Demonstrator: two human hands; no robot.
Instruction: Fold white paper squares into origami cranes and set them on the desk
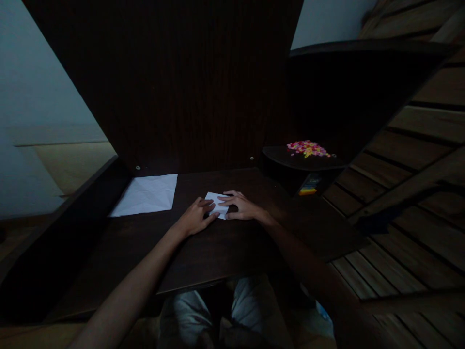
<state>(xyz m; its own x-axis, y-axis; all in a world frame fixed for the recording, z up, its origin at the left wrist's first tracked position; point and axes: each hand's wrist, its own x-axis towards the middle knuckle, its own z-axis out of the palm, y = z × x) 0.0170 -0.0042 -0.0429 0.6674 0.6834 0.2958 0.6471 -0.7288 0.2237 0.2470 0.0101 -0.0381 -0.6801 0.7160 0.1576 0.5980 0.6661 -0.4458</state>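
Observation:
A small white piece of folded paper (218,199) lies on the dark wooden desk in front of me, its corners showing between my hands. From the left, my left hand (197,215) rests on its edge with fingers spread and the thumb near its lower corner. Opposite, my right hand (242,206) has its fingers stretched over the paper's right side, thumb and fingers apart. Both hands touch the paper against the desk. The folds under my fingers are partly hidden.
A larger creased white sheet (148,195) lies at the desk's left. On a small corner shelf (279,156) to the right sits a heap of pink, red and yellow bits (308,149). Below it is a yellow item (307,192). A tall dark panel (174,87) stands behind.

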